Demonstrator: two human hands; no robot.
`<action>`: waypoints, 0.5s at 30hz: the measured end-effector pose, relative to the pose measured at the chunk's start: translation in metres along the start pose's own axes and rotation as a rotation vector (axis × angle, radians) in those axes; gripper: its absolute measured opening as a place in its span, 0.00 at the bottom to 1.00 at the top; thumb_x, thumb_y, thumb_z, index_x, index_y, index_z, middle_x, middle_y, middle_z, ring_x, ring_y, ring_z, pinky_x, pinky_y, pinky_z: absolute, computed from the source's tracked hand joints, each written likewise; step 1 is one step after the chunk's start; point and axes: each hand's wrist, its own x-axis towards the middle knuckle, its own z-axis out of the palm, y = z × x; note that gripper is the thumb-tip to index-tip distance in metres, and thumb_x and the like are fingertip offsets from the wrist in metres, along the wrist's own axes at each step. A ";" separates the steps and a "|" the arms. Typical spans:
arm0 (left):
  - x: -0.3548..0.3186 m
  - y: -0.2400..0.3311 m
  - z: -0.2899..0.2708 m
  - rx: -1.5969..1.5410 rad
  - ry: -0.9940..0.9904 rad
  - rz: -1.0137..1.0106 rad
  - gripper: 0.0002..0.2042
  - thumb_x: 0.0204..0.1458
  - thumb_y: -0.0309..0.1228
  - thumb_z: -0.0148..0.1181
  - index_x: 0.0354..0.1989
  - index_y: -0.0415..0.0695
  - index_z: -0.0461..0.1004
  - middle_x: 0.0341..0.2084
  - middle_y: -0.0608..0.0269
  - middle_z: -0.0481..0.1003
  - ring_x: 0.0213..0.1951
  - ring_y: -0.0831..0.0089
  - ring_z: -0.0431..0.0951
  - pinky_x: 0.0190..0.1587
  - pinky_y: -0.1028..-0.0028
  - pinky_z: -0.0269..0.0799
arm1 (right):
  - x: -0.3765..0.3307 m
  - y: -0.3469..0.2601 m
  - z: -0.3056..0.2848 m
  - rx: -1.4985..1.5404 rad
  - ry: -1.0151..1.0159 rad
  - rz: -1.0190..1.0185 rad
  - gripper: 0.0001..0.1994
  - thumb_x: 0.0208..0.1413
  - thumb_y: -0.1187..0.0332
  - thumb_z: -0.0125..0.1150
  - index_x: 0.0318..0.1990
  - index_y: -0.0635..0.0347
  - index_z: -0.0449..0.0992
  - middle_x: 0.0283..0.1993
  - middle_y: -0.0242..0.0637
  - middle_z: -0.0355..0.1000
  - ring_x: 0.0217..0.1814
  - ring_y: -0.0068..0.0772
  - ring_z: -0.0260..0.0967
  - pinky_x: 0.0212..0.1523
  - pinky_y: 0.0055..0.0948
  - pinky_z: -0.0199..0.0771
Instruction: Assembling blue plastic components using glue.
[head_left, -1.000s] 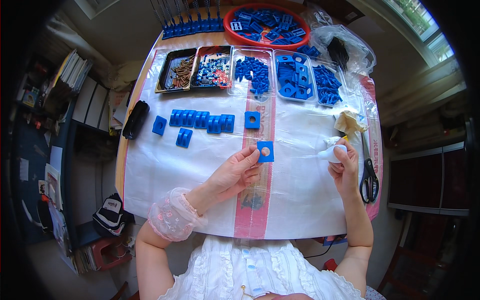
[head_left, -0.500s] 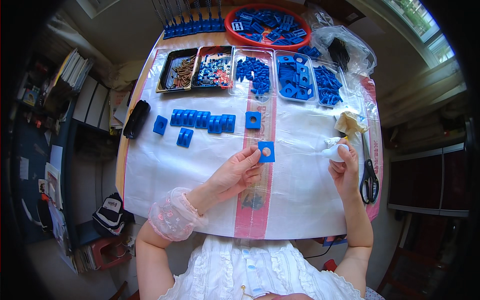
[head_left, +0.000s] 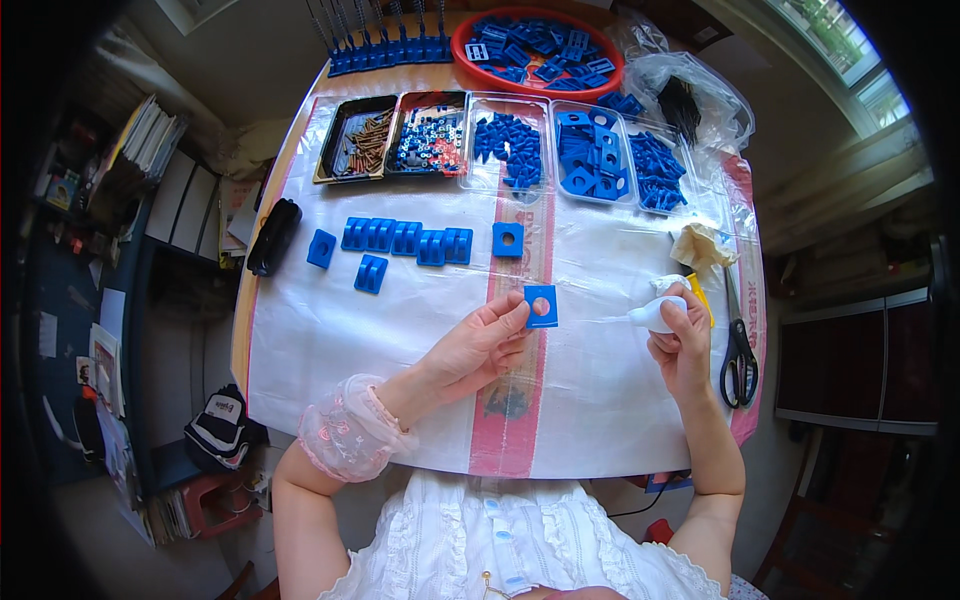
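Near the middle of the frame, the left hand (head_left: 484, 342) is pinching a blue square plate (head_left: 550, 319) by its left edge. Right of centre, the right hand (head_left: 684, 340) is gripping a white bottle (head_left: 652, 315). Black-handled scissors (head_left: 739, 341) are lying on the desk (head_left: 610, 410) at the right.

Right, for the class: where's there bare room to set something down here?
On the cloth: left of the left hand, nearer than the blue pieces; between both hands, toward the near edge; and between the trays and the right hand. Crowded: the far side, trays and red basin; the right edge, scissors.
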 end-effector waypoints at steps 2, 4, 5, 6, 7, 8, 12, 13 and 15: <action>0.000 0.000 0.000 -0.001 0.002 0.005 0.10 0.64 0.38 0.53 0.49 0.51 0.72 0.35 0.80 0.71 0.26 0.85 0.55 0.29 0.83 0.56 | 0.000 0.001 0.001 -0.016 0.006 -0.001 0.09 0.58 0.66 0.62 0.32 0.52 0.66 0.20 0.19 0.59 0.14 0.05 0.46 0.13 0.11 0.42; 0.001 -0.001 -0.003 -0.008 -0.017 0.008 0.10 0.64 0.38 0.53 0.49 0.51 0.72 0.36 0.80 0.71 0.26 0.85 0.55 0.29 0.83 0.56 | 0.001 0.002 0.001 -0.040 0.017 -0.002 0.10 0.57 0.64 0.62 0.32 0.51 0.65 0.18 0.19 0.56 0.13 0.04 0.44 0.12 0.09 0.41; 0.001 -0.002 -0.004 -0.012 -0.026 0.010 0.10 0.64 0.37 0.52 0.49 0.51 0.72 0.37 0.80 0.72 0.26 0.85 0.55 0.29 0.83 0.56 | 0.001 0.002 0.002 -0.041 0.016 -0.002 0.10 0.57 0.64 0.62 0.32 0.51 0.65 0.18 0.19 0.56 0.13 0.04 0.44 0.12 0.09 0.41; 0.001 -0.002 -0.003 -0.011 -0.019 0.012 0.09 0.64 0.37 0.52 0.49 0.51 0.72 0.37 0.80 0.72 0.26 0.85 0.55 0.29 0.83 0.56 | 0.001 0.002 0.002 -0.041 0.014 -0.001 0.10 0.57 0.64 0.62 0.32 0.51 0.65 0.18 0.19 0.56 0.13 0.04 0.44 0.11 0.09 0.41; 0.001 -0.002 -0.002 -0.011 -0.013 0.015 0.09 0.64 0.37 0.52 0.49 0.51 0.72 0.38 0.80 0.72 0.26 0.85 0.55 0.30 0.83 0.56 | 0.001 0.003 0.002 -0.042 0.013 -0.001 0.10 0.57 0.64 0.62 0.32 0.51 0.65 0.18 0.18 0.56 0.13 0.04 0.44 0.11 0.09 0.41; 0.001 -0.001 -0.001 -0.010 -0.006 0.017 0.09 0.64 0.37 0.52 0.49 0.51 0.72 0.38 0.80 0.72 0.26 0.85 0.55 0.30 0.83 0.56 | 0.001 0.003 0.002 -0.041 0.011 -0.001 0.10 0.57 0.64 0.62 0.32 0.52 0.65 0.18 0.18 0.56 0.13 0.04 0.44 0.11 0.09 0.41; 0.001 -0.001 -0.002 -0.005 -0.012 0.013 0.09 0.64 0.37 0.53 0.49 0.51 0.72 0.38 0.80 0.73 0.26 0.85 0.55 0.30 0.83 0.57 | 0.001 0.003 0.003 -0.039 0.014 -0.001 0.10 0.57 0.64 0.63 0.32 0.52 0.65 0.18 0.18 0.56 0.13 0.04 0.44 0.11 0.09 0.41; 0.001 -0.001 -0.001 -0.003 -0.008 0.011 0.09 0.64 0.37 0.53 0.49 0.51 0.72 0.38 0.80 0.73 0.26 0.85 0.55 0.30 0.83 0.57 | 0.000 0.002 0.003 -0.038 0.017 0.000 0.10 0.57 0.64 0.63 0.32 0.52 0.65 0.18 0.19 0.56 0.13 0.04 0.44 0.11 0.09 0.41; 0.000 -0.001 -0.001 0.000 -0.006 0.008 0.09 0.64 0.37 0.53 0.49 0.51 0.72 0.38 0.80 0.73 0.26 0.86 0.55 0.30 0.83 0.57 | 0.000 0.001 0.002 -0.025 0.004 0.008 0.09 0.57 0.66 0.62 0.31 0.53 0.66 0.19 0.19 0.59 0.14 0.05 0.46 0.13 0.11 0.42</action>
